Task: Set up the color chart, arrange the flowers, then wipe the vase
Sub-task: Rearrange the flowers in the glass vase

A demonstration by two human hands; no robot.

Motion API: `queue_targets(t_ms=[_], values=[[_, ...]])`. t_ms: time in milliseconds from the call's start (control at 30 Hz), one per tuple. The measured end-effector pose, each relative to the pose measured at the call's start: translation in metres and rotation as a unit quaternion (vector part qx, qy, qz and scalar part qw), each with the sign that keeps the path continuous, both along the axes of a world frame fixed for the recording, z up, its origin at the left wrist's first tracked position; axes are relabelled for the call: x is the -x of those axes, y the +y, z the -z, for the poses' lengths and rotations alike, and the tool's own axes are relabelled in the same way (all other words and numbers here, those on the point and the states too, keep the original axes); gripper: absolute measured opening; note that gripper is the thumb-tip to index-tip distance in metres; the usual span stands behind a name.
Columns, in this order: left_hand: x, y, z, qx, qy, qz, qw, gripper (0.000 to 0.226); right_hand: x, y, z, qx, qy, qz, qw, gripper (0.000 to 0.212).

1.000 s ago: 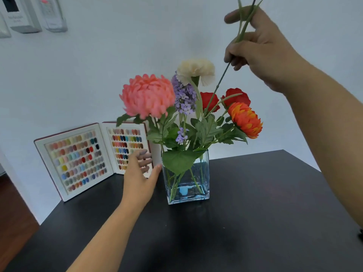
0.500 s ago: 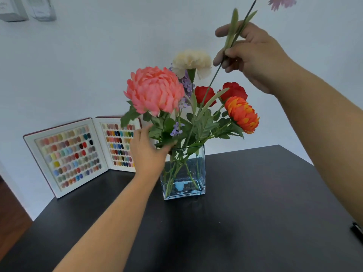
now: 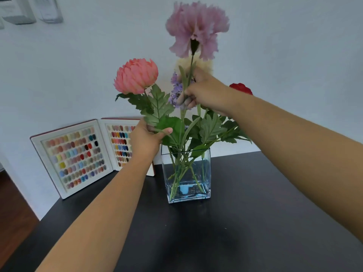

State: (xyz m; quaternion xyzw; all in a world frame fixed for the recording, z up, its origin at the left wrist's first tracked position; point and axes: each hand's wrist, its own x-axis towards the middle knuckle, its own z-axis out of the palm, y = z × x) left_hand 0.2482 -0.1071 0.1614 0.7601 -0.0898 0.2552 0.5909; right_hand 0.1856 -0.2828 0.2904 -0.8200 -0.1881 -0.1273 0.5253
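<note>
Near the desk's (image 3: 255, 222) back edge stood the glass vase (image 3: 186, 173). The right hand (image 3: 206, 93) pinched the pink carnation (image 3: 196, 28) stem; the left hand (image 3: 146, 139) gripped the coral bloom's (image 3: 136, 75) stem. Best to part the leaves, then lower slowly. Counted: one vase, one open color chart (image 3: 78, 156), six blooms visible.

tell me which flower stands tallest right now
The pale purple carnation: the right hand grips its stem, lifting its head above the coral pink bloom, the cream flower and the red one.
</note>
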Motion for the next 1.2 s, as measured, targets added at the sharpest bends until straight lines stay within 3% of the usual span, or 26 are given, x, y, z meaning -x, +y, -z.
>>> queue_targets(t_ms=[300,367,667,767,900,1100,1200], values=[[-0.001,0.01,0.0,0.047,0.008,0.086,0.995,0.044,-0.01,0.03,0.007,-0.027,0.007,0.015,1.0,0.035],[0.001,0.01,-0.001,0.054,0.002,0.102,0.993,0.041,-0.011,0.034,0.012,-0.014,0.011,0.015,1.0,0.029],[0.004,0.018,0.002,0.028,-0.025,0.132,0.99,0.018,-0.013,0.042,0.047,0.125,0.006,0.053,0.991,0.039],[0.004,0.021,0.004,0.045,-0.028,0.139,0.989,0.019,-0.009,0.043,0.058,0.127,0.011,0.043,0.991,0.026],[0.004,0.022,0.007,0.065,-0.015,0.149,0.987,0.024,-0.008,0.039,0.06,0.139,-0.006,0.055,0.989,0.014],[0.009,0.025,0.012,0.07,-0.027,0.147,0.986,0.012,0.0,0.034,0.072,0.094,-0.111,0.095,0.985,0.013],[0.013,0.025,0.013,0.07,-0.027,0.148,0.986,0.003,0.001,0.036,0.08,0.101,-0.106,0.109,0.983,0.017]])
